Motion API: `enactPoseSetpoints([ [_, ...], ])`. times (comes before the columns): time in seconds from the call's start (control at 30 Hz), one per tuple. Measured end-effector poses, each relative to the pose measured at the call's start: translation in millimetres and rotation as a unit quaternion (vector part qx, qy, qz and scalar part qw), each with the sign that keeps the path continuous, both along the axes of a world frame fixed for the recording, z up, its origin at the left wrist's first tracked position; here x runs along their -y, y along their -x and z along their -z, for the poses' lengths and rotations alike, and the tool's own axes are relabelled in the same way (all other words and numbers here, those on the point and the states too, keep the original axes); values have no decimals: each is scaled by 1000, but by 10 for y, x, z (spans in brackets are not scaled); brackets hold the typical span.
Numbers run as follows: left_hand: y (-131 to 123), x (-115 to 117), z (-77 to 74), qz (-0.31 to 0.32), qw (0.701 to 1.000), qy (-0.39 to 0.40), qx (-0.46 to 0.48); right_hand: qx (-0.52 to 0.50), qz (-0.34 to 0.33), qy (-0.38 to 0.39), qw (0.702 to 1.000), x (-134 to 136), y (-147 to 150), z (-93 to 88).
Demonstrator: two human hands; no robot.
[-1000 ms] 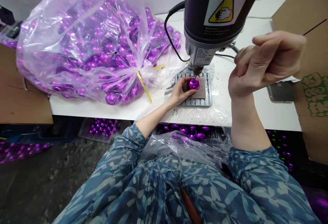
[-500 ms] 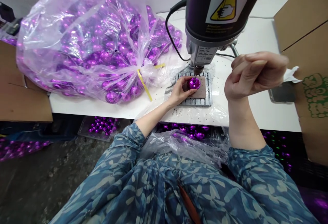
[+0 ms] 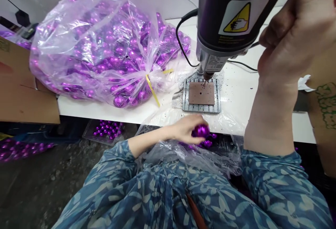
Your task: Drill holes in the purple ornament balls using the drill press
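My left hand [image 3: 187,129] is closed around a shiny purple faceted ball [image 3: 202,130], just in front of the table edge and above an open plastic bag [image 3: 170,152] with more purple balls in it. High at the right, my right hand [image 3: 299,29] is curled beside the drill press [image 3: 236,19], on its feed lever, which the fingers mostly hide. Under the chuck [image 3: 208,76], a brown square board [image 3: 201,94] with a small dark hole lies on the grooved metal base [image 3: 201,109]. Dark shavings are scattered over the board.
A big clear bag of purple balls [image 3: 105,50], tied with a yellow strip [image 3: 152,91], fills the table's left side. Cardboard boxes [image 3: 23,82] flank both sides. A shallow tray of small purple balls [image 3: 103,134] sits below the table edge. A black cable [image 3: 181,43] hangs beside the drill.
My left hand has brought the purple ball off the board toward me, over the open bag. My right hand has risen with the lever, and the chuck is now over the bare board.
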State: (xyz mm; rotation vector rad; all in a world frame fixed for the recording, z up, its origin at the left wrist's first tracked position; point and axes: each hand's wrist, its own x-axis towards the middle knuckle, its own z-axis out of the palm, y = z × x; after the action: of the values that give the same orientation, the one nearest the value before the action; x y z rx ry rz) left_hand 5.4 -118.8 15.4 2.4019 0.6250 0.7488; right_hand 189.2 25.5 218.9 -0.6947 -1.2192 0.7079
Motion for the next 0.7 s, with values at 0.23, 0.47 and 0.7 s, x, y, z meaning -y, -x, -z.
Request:
enactPoseSetpoints([
  [0.23,346,-335,-13,-87,996,11,-3,-103,111,-28,988,-65,39,44],
  [0.47,634,-2179,-327,-481,854,87,-178,-135,74,-119,981,-59,90,66],
  [0.7,725,-2558,-417,-526,800,104,-270,-126,67,-152,978,-17,80,57],
])
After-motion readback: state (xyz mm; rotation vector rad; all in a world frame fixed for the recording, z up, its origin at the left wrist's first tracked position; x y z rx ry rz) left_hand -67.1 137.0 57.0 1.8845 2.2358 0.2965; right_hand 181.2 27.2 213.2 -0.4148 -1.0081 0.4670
